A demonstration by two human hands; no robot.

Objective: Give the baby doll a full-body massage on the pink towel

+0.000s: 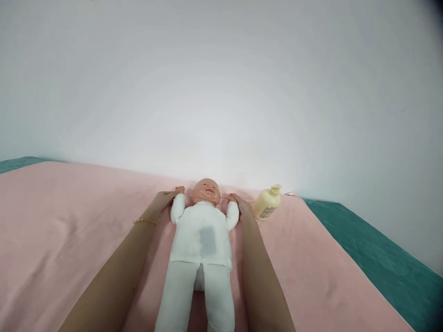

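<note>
A baby doll [188, 230] in a white top and trousers lies on its back, head away from me, arms raised beside its head. A grey patch shows on the front of the top. My left hand [165, 200] is closed at the doll's hand on the left, fingertips against it. On the other side, my right hand [245, 210] has its fingers on the doll's other hand. A yellow pump bottle [268, 203] stands just right of my right hand. The doll's feet are out of view.
A pink blanket [311, 258] lies under the doll and bottle. Green cloth [374, 249] shows past its right edge and at the far left. Behind rises a plain white wall [221, 92]. A small white and red item [290, 194] lies near the bottle.
</note>
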